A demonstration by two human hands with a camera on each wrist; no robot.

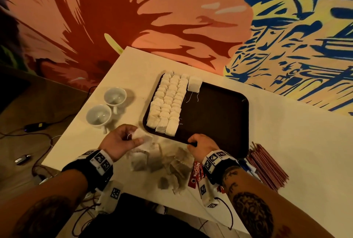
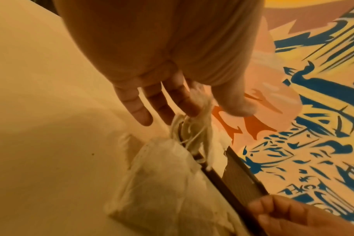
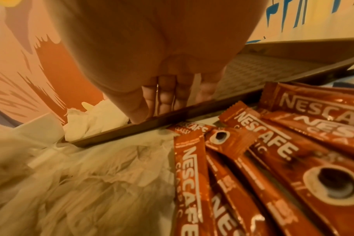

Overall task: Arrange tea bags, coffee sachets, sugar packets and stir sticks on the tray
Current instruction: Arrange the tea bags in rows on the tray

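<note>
Tray (image 1: 219,115) dark, on the white table (image 1: 286,142), three rows of tea bags (image 1: 168,104) along its left part. Left hand (image 1: 120,140) pinching one tea bag (image 1: 140,134) between thumb and fingers, just beside the tray's near-left corner. Right hand (image 1: 202,144) gripping the tray's near rim, fingers curled over it. Loose tea bags (image 1: 162,161) and coffee sachets (image 3: 273,159) near the wrists.

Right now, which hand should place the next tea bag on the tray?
Left. The left hand already pinches a tea bag beside the tray, near the fourth row's start. The right hand grips the tray's near rim.
</note>
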